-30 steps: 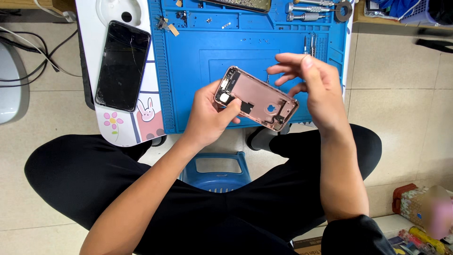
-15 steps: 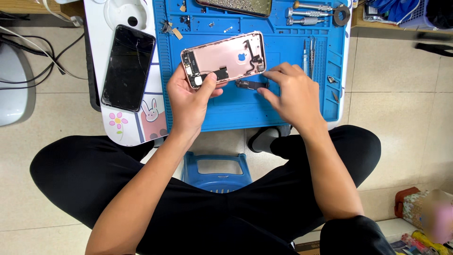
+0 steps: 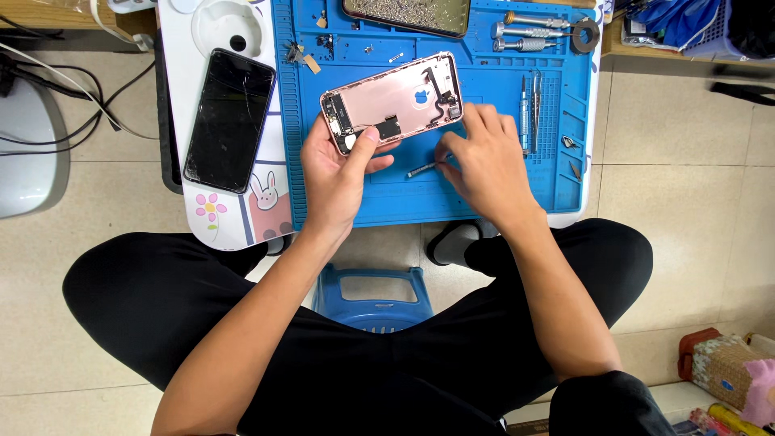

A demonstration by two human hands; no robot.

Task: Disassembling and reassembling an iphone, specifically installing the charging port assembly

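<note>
The opened pink phone housing (image 3: 393, 101), insides up, sits tilted over the blue repair mat (image 3: 484, 194), held by the left hand (image 3: 339, 173) with its thumb pressed on the lower edge. The right hand (image 3: 484, 161) rests fingertips-down on the mat, its grip narrow around a small dark part (image 3: 421, 169) just beside the housing. This looks like a picking-up step in stripping the housing; the next move calls for a fine pinch, with the screwdrivers (image 3: 529, 113) lying near on the bench (image 3: 226, 218).
</note>
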